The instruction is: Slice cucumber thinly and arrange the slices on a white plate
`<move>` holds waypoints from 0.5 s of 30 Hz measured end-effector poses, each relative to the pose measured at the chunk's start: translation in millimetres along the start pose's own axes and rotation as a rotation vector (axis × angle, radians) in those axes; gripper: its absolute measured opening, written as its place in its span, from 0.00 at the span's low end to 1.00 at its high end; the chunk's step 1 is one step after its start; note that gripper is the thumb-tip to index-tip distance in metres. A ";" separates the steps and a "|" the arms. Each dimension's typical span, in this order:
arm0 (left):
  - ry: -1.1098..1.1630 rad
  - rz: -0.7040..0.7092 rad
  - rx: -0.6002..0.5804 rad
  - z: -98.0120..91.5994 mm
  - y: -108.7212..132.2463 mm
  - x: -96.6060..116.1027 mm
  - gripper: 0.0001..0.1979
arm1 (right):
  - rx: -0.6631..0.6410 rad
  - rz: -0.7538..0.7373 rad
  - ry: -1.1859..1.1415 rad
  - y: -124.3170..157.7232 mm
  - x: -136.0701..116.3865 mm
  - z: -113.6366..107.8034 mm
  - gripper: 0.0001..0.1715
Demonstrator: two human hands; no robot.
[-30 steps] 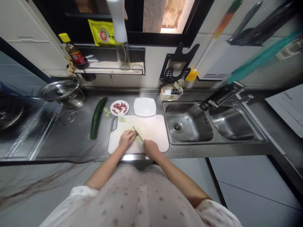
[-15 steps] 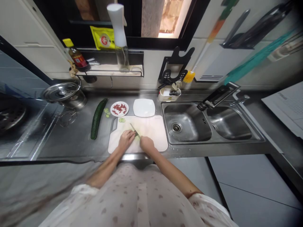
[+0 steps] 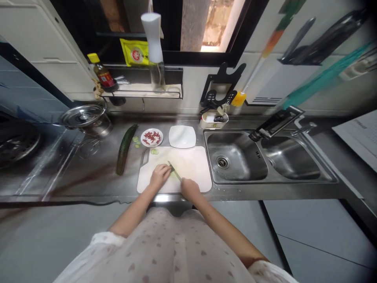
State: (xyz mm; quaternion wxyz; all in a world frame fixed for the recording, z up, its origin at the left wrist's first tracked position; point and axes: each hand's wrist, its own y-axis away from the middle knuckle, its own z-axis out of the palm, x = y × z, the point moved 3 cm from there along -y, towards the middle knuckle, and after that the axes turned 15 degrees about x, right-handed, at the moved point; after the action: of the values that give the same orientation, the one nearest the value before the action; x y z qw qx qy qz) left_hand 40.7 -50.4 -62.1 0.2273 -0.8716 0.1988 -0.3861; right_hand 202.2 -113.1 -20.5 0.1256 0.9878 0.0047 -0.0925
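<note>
On the white cutting board [image 3: 194,165], my left hand [image 3: 160,175] has its fingers closed on a dark green cucumber piece [image 3: 172,168], mostly hidden by the fingers. My right hand [image 3: 190,188] is wrapped round the handle of a knife [image 3: 177,174]. Its blade slants up and left across the board, beside the left fingertips. Pale green cut cucumber shows close to the blade. Toward the board's upper left corner lie a few cucumber slices [image 3: 154,151]. A whole cucumber [image 3: 125,150] rests on the counter, left of the board.
Behind the board stand a small plate of chopped red bits [image 3: 151,137] and a white square plate [image 3: 182,137]. More slices [image 3: 136,142] lie near the whole cucumber. A double sink [image 3: 235,157] adjoins on the right. A lidded steel pot [image 3: 88,120] stands back left.
My right hand has drawn the knife slightly right and back toward my body. The left hand keeps its place at the cucumber piece. The whole view has shifted a little.
</note>
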 end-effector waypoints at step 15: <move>-0.020 0.017 -0.005 -1.2 -0.4 0.6 0.10 | 0.043 -0.008 -0.061 -40.5 -24.4 -9.2 0.19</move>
State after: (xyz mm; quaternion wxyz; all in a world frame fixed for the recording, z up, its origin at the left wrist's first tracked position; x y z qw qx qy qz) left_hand 40.3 -50.7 -60.8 0.2305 -0.8743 0.2048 -0.3748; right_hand 178.5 -71.3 -17.2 0.1038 0.9870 0.0030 -0.1231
